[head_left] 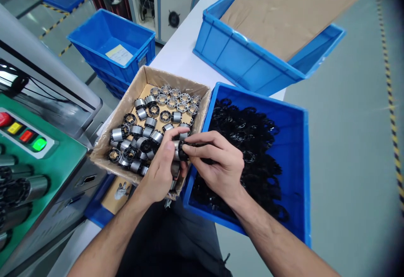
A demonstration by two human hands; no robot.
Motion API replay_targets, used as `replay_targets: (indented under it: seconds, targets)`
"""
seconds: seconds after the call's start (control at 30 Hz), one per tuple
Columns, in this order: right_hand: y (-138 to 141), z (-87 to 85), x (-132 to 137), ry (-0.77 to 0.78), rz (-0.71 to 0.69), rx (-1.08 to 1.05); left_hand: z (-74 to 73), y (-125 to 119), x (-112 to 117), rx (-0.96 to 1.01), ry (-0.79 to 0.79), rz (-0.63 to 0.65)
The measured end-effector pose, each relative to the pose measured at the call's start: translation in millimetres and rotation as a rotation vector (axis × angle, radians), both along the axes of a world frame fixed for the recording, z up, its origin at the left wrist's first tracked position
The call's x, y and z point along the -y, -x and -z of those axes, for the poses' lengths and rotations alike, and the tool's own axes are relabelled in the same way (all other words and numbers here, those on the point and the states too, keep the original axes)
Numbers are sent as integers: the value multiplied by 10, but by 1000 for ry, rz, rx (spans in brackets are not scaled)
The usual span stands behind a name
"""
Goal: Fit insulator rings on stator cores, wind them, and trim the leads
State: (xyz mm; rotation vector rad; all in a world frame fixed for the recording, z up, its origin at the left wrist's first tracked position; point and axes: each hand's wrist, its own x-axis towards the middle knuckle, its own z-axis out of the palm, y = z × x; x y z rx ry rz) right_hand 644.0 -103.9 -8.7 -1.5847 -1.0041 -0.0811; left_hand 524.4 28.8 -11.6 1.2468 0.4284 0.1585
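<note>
Over the right edge of a cardboard box (109,144) my two hands meet at a small silver stator core (177,146). My left hand (160,174) is closed around the core, its thumb and index finger along the side. Fingertips of my right hand (219,163) pinch a black plastic end ring (183,151) against the core's right end. Whether the ring is fully seated is hidden by the fingers. Inside the box lie several loose cores (156,136) with black ends, jumbled in front, and bare silver cores (172,102) standing in rows at the back.
A blue bin (298,163) of black plastic rings (246,142) stands to the right of the box. Behind are a blue crate (240,54) with a cardboard sheet (290,11) and stacked blue bins (110,28). A green machine panel (63,142) with buttons borders the left side.
</note>
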Motion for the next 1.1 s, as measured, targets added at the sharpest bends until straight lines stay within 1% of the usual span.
replay_targets:
  seconds: [0.1, 0.23, 0.33, 0.4, 0.53, 0.63, 0.7, 0.73, 0.77, 0.87, 0.93, 0.97, 1.0, 1.07, 1.1]
  targets:
    - [-3, 12, 13, 25, 8, 15, 15, -5, -2, -5, 35, 11]
    - [0, 22, 13, 20, 23, -52, 28, -14, -15, -7, -6, 44]
    - [-6, 27, 18, 1, 19, 14, 16, -19, -18, -21, -28, 84]
    - [-2, 29, 17, 10, 23, 21, 5, -21, -15, -22, -14, 74]
    - [35, 36, -3, 25, 36, -61, -4, -15, -16, -21, 28, 21]
    - [47, 35, -14, 20, -7, -11, 4, -6, -24, -19, 92, 71]
    - [28, 23, -12, 24, -29, -22, 10, -16, -33, -1, 114, 108]
    - [9, 16, -7, 29, -19, -62, 13, -29, -38, 18, 114, 99]
    - [-16, 8, 2, 33, 4, -116, 17, -47, -45, 47, 109, 63]
    - [-100, 4, 51, 13, 78, -275, 26, -119, -72, 147, 97, -159]
    - [-133, 19, 90, -10, 52, -362, 24, -152, -91, 138, 83, -276]
    - [-136, 30, 106, -20, 24, -410, 20, -158, -98, 110, 75, -293]
    - [-131, 40, 117, -32, -6, -461, 13, -157, -103, 82, 66, -282]
    - [-101, 54, 126, -61, -65, -578, -2, -138, -110, 73, 22, -195]
    - [-83, 56, 125, -79, -100, -647, -9, -125, -111, 100, -25, -139]
